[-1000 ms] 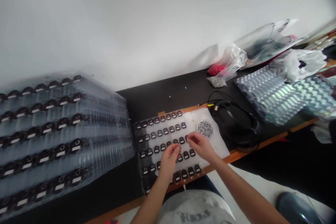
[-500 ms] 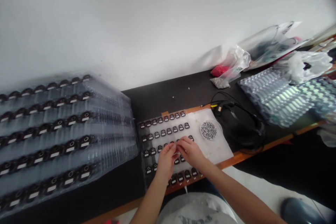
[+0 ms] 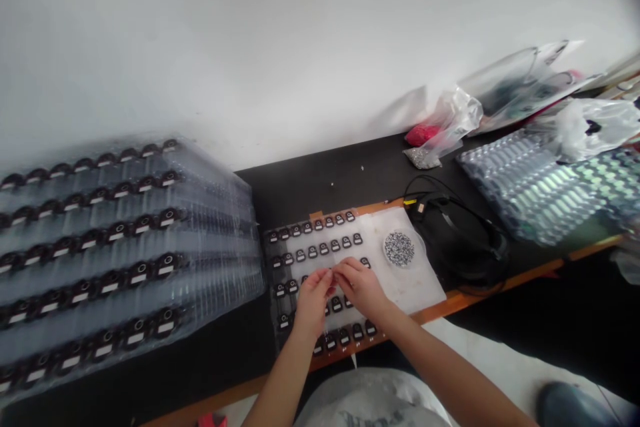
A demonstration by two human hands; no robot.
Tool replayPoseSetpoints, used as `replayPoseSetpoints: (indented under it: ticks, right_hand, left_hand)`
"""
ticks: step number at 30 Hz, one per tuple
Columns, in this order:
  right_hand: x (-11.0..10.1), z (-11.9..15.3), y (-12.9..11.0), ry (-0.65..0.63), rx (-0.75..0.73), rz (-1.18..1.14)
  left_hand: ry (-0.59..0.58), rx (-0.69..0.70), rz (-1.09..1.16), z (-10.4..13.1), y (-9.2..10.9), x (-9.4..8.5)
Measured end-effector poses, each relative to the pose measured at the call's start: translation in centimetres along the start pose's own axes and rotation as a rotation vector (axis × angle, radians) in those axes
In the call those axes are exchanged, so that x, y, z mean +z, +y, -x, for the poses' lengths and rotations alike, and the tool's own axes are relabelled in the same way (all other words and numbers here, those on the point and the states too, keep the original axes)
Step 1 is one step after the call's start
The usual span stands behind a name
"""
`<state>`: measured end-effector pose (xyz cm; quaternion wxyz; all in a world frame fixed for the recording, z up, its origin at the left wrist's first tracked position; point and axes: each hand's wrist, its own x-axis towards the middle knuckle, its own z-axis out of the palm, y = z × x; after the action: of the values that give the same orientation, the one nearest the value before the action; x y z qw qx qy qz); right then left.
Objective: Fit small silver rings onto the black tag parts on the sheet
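Note:
My left hand (image 3: 313, 296) and my right hand (image 3: 358, 285) meet at the fingertips over a clear plastic tray (image 3: 320, 269). Both are pinched closed; whatever lies between the fingers is too small to make out. Rows of small black parts (image 3: 313, 251), each with a ring and a white label, sit in the tray around and below my hands. Some of these parts are hidden under my fingers. Right of my right hand, a round clear dish (image 3: 399, 249) of tiny silvery pieces rests on a white sheet (image 3: 425, 290).
A tall stack of clear trays (image 3: 215, 233) with similar black parts stands at the left. To the right lie a black headset with a cable (image 3: 470, 240) and clear moulded trays (image 3: 530, 180). Plastic bags (image 3: 463, 110) and a red packet (image 3: 421, 135) are by the wall.
My left hand has shifted slightly and covers a little more of the tray. The fingertips stay together. The whole view has moved a little.

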<state>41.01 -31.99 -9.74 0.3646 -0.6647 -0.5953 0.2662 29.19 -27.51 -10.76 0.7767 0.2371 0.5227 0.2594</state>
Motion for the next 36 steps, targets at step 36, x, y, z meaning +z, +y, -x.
replayPoseSetpoints:
  ticks: [36]
  right_hand:
    - [-0.8, -1.1, 0.4, -0.053, 0.009, -0.083]
  left_hand:
    - [0.047, -0.021, 0.059, -0.4, 0.4, 0.7]
